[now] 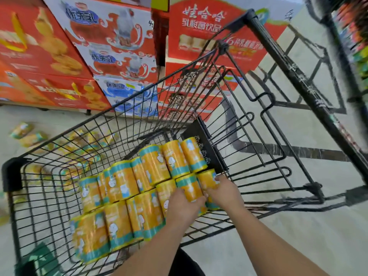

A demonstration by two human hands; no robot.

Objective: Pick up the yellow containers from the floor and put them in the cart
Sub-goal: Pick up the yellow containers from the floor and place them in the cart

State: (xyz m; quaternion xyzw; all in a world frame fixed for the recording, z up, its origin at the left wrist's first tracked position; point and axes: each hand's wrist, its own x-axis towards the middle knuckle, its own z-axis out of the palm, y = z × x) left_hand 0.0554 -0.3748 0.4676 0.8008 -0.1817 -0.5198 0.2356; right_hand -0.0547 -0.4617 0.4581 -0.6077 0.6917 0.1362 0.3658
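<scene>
A black wire cart [59,136] holds several yellow containers [127,182] with teal bands, lying in rows on its floor. Both my hands reach into the cart at its right end. My left hand [184,206] grips a yellow container [190,188] in the front row. My right hand [223,191] holds the neighbouring yellow container [207,179] against the cart's black end panel [201,140]. More yellow containers [29,134] lie on the floor to the left, beyond the cart's far side, some seen through the wire.
Stacked red, white and blue cartons [83,56] stand behind the cart. The cart's handle bar [294,76] and folded child seat frame stick out on the right. A shelf of goods [356,36] is at the far right. Pale floor with a dark stripe lies below.
</scene>
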